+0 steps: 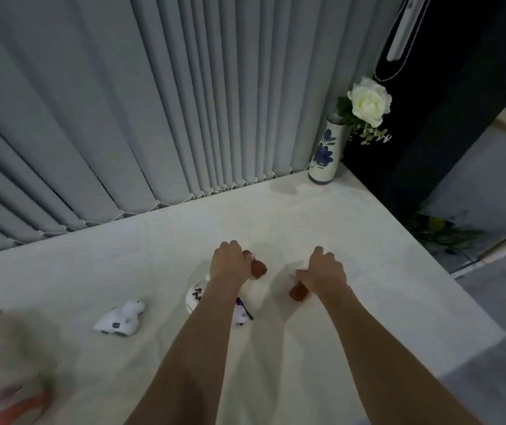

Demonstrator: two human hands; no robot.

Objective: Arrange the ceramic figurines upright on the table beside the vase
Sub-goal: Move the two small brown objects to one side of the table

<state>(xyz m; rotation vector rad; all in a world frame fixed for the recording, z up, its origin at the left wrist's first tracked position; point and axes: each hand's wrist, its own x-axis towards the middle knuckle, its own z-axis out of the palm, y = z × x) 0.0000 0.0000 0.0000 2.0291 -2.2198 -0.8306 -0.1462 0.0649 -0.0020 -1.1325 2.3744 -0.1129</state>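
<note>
At the lower left of the frame a blurred object point(3, 372) with pink and orange patches is cut off by the edge; its shape cannot be made out. Two bare forearms rise from the bottom centre over a pale, matte table point(368, 271) whose surface shows soft creases, like cloth.

Left of the arms, in the lower-middle of the frame, a glossy white figurine point(121, 317) lies on its side, lumpy and rounded, with a small dark mark on its body. A second white figurine point(195, 295), with dark speckles and a purple detail, lies under the left forearm, which hides much of it, so its form is hard to read.

At mid-frame the left hand point(227, 262) is curled around a small reddish-brown figurine point(257, 268); only a blocky end sticks out to the right of the fingers. Just to its right, apart from it, the right hand point(325, 271) is closed on another reddish-brown piece point(299, 292), whose squat end shows below the thumb. Both are too covered to tell what they depict or whether they stand upright.

At the table's far right corner, well away from the hands, a cylindrical white vase point(326, 148) painted with blue flowers stands upright, holding a white rose point(369, 101) with green sprigs. Behind the table hang grey vertical blinds point(153, 102) with a beaded chain along the bottom. The right side of the frame is dark and indistinct.
</note>
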